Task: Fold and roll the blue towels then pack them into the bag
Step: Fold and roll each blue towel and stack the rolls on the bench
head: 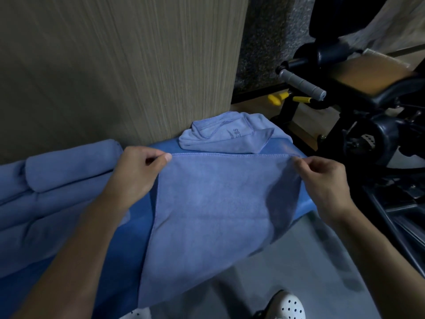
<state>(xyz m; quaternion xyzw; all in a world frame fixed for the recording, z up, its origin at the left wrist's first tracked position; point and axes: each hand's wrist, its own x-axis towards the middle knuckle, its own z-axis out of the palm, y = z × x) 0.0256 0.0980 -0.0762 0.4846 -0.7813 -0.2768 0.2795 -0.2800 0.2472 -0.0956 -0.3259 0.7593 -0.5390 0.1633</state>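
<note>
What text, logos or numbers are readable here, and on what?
"SS": dark print on the crumpled towel at the far end of the blue padded surface. It lies sideways next to a striped logo mark, and any further letters are hidden in the folds.
Spread towel, rolled towels, exercise machine: no text visible.

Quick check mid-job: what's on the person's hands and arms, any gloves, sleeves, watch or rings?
Nothing that shows. The left hand and right hand are ungloved. The forearms are bare to the frame edge, with no sleeve, watch, band or ring visible.
</note>
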